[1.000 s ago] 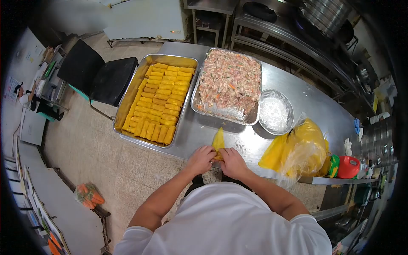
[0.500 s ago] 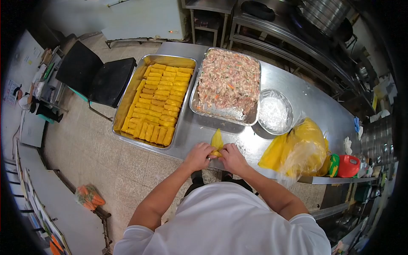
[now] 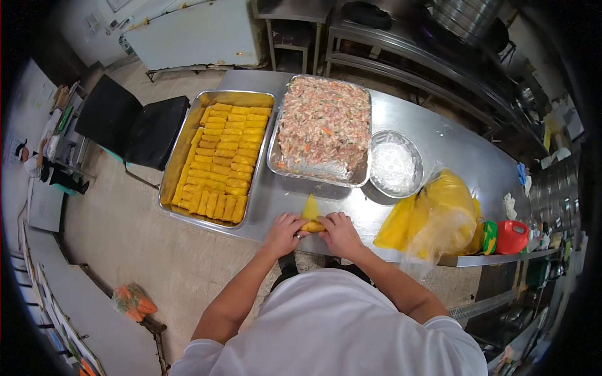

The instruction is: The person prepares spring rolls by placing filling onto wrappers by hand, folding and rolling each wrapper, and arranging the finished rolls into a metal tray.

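A fuller roll (image 3: 312, 227) now shows and its yellow tip (image 3: 310, 207) looks shorter, so less remains unrolled, while the left hand (image 3: 283, 234) and right hand (image 3: 341, 234) each pinch one end at the near edge of the table (image 3: 266, 210).

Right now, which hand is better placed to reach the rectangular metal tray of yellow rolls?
Probably the left hand: it is nearer the tray than the right hand. Both hold a partly rolled yellow wrapper.
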A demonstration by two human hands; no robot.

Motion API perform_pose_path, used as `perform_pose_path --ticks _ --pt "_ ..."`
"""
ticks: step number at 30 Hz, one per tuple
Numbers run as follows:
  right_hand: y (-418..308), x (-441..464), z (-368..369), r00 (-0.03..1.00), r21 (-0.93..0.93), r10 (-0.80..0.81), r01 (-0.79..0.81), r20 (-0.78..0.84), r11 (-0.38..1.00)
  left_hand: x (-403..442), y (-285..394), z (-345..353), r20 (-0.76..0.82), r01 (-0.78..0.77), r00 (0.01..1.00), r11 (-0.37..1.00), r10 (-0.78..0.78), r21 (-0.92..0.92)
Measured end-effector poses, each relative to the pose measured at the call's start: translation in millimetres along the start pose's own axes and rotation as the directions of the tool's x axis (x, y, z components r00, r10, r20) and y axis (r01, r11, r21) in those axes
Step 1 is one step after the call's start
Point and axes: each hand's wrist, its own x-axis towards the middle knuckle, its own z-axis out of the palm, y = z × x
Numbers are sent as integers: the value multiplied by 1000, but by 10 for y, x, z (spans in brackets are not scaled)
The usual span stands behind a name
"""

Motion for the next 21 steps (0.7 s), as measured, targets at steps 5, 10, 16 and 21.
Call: perform_pose_path --ticks 5,10,16,21 --pt "376 -34 -529 928 153 235 -198 -290 968 10 50 15 56 16 998 1000 -17 10" --pt "1703 45 -1104 870 -160 480 -493 -115 855 8 176 80 115 -16 993 999 13 30" --pt "1859 333 -1190 818 -426 539 -423 199 800 12 255 143 59 -7 998 1000 7 13" --pt "1989 304 -1325 724 78 577 -646 378 760 -8 228 140 51 -33 998 999 31 42"
